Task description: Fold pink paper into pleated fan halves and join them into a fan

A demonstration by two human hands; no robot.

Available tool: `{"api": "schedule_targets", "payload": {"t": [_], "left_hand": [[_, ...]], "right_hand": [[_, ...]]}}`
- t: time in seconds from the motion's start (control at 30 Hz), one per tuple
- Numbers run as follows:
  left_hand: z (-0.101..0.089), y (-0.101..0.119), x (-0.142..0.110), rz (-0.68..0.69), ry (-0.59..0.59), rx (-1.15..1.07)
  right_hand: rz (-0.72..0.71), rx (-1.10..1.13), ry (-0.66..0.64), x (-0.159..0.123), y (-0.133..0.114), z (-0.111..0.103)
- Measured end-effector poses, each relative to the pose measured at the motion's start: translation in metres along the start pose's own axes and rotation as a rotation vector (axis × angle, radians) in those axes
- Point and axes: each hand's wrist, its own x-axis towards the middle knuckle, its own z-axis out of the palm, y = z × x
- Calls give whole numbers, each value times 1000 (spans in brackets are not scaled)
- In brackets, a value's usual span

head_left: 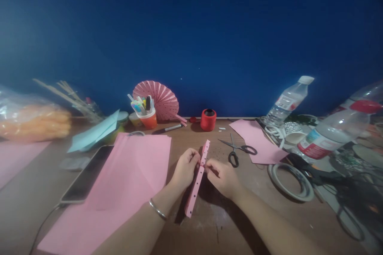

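As far as I can see from here, strip (196, 187): pink, folded narrow, blk dots along it, slanting away from the person, mid-table, held btwn both hands. Thin red line (201, 165) across its middle, poss. thread. Can't tell if the near end touches the table (185, 140).
L hand (186, 167): fingers bent, thumb + forefinger closed on strip's middle, L side.
R hand (224, 177): fingers curled in, tips pinching at same spot, R side; can't tell if red line is btwn them too.
Bracelet (157, 210): silver, L wrist.
Scissors (235, 148): just past R hand, blades apart, blk handles.
Specks (220, 153): small, dark, btwn strip & scissors.
Red spool (208, 121): beyond strip, near wall (191, 40), which is dk blue.
Pink sheets (134, 167): L of L hand, partly stacked; phone (89, 175) beside, cable attached.
Cut sheet (259, 141): pink, R of scissors.
Tape roll (273, 176): flat on table, R of R hand.
Marker (167, 129): lying in front of fan.
Fan (155, 97): pink, pleated, dotted, spread behind cup (149, 120) w/ pens.
Bottles (289, 99): clear plastic, far R, amid clutter.
Blue sheets (95, 131): far L, nr orange bag (36, 117).
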Motion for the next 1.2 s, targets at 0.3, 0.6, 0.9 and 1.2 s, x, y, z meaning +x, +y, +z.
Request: {"api": "schedule_targets", "payload": {"t": [0.3,0.6,0.9,1.2], "left_hand": [[-7,0,5,60,155,134],[-10,-11,8,-1,149,-45],[-9,-9,5,31,206,-61],[-11,10,-3,182,213,69]], "right_hand": [[-175,-244,-110,-5,5,2],[-328,-484,-180,-6,7,-1],[-325,-416,-199,-4,14,-5],[-115,-73,250,4,10,-9]]}}
